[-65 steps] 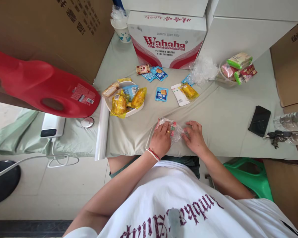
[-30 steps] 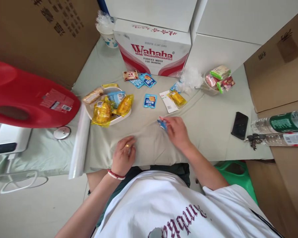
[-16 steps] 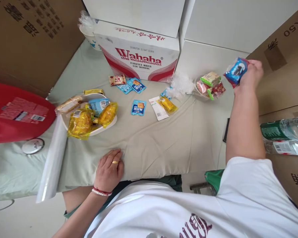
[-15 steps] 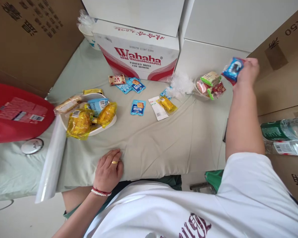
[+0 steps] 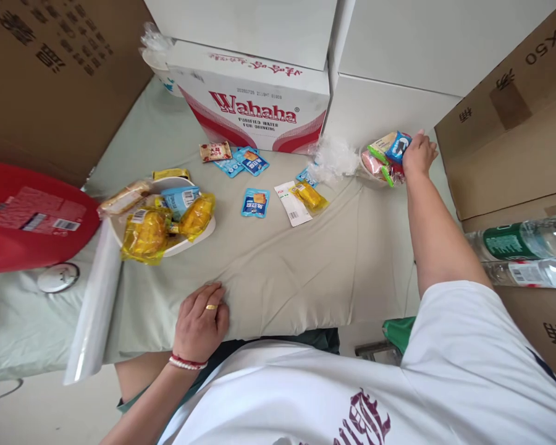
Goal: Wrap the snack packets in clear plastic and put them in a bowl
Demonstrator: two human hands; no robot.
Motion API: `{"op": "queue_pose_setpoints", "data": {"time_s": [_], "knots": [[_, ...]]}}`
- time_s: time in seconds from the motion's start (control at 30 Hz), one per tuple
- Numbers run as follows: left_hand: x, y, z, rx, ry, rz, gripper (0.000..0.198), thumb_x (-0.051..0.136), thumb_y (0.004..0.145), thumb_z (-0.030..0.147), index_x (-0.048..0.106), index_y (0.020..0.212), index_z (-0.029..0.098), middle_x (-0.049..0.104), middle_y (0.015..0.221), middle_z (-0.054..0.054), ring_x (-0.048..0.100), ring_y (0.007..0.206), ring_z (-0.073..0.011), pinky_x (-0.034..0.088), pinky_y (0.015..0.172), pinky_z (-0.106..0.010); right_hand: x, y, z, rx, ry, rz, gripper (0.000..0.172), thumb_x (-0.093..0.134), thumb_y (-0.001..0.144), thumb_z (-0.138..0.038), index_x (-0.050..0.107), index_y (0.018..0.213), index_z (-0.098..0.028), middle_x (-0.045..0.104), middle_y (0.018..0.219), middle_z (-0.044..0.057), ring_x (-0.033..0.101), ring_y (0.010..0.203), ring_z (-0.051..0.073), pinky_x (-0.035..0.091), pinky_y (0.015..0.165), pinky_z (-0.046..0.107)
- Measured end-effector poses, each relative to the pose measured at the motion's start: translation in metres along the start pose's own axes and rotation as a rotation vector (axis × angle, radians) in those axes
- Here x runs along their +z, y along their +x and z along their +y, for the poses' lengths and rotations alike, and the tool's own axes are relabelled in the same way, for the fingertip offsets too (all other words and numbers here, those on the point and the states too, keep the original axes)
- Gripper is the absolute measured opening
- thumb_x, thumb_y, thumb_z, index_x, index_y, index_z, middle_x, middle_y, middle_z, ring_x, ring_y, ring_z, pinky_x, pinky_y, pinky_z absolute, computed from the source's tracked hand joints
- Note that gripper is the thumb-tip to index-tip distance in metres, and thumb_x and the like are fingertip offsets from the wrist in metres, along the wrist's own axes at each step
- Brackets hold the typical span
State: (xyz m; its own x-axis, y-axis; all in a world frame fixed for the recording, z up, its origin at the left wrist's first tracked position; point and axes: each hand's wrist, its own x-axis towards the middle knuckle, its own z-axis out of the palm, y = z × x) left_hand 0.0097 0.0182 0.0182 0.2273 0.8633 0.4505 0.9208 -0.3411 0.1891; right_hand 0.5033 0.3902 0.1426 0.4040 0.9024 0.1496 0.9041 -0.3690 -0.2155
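Note:
My right hand [image 5: 417,153] reaches far right to a small bowl [image 5: 366,167] of wrapped snacks and holds a blue snack packet [image 5: 400,146] on top of the pile. The fingers are pinched on the packet's edge. My left hand [image 5: 200,321] rests palm down on the grey-green cloth [image 5: 306,266] at the table's near edge, fingers loosely curled, holding nothing. It wears a ring and a red-and-white bracelet.
A white plate [image 5: 185,241] of yellow and blue snack packets sits at the left, loose packets [image 5: 254,203] in the middle. A Wahaha box [image 5: 250,99] stands behind, a cling-film roll [image 5: 92,303] and red jug [image 5: 28,216] left, water bottles [image 5: 528,241] right.
Both hands held a wrapped snack near the table's front edge. My right hand carried the blue packet up and right, then lowered it onto the bowl. My left hand settled on the cloth.

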Motion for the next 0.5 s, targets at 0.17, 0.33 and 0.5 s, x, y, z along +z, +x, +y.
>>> {"op": "queue_pose_setpoints", "data": {"time_s": [0.17,0.33,0.5], "knots": [[0.000,-0.001,0.000,-0.024,-0.003,-0.020,0.037,0.058,0.087,0.009,0.064,0.123,0.017,0.074,0.118,-0.015,0.068,0.113,-0.0313,0.053,0.101,-0.047,-0.005,-0.004,-0.003,0.079,0.122,0.177,0.050,0.013,0.115,-0.030,0.047,0.144,-0.008,0.049,0.150,0.026,0.036,0.138,0.022,0.019,0.115,0.040],[-0.001,-0.002,0.000,-0.023,0.000,-0.029,0.036,0.057,0.087,0.009,0.062,0.122,0.018,0.073,0.119,-0.015,0.068,0.113,-0.0312,0.054,0.099,-0.046,-0.006,0.011,-0.001,0.191,0.191,0.171,0.038,0.027,0.112,-0.028,0.045,0.139,-0.009,0.053,0.141,0.028,0.042,0.133,0.027,0.025,0.108,0.042],[-0.001,-0.002,0.000,-0.028,-0.011,-0.020,0.036,0.057,0.087,0.008,0.062,0.122,0.018,0.074,0.119,-0.015,0.068,0.113,-0.0311,0.053,0.098,-0.046,-0.008,0.013,0.011,0.197,0.276,0.375,0.026,0.027,0.107,-0.019,0.049,0.121,-0.018,0.056,0.128,0.025,0.045,0.124,0.030,0.027,0.107,0.046]]}}
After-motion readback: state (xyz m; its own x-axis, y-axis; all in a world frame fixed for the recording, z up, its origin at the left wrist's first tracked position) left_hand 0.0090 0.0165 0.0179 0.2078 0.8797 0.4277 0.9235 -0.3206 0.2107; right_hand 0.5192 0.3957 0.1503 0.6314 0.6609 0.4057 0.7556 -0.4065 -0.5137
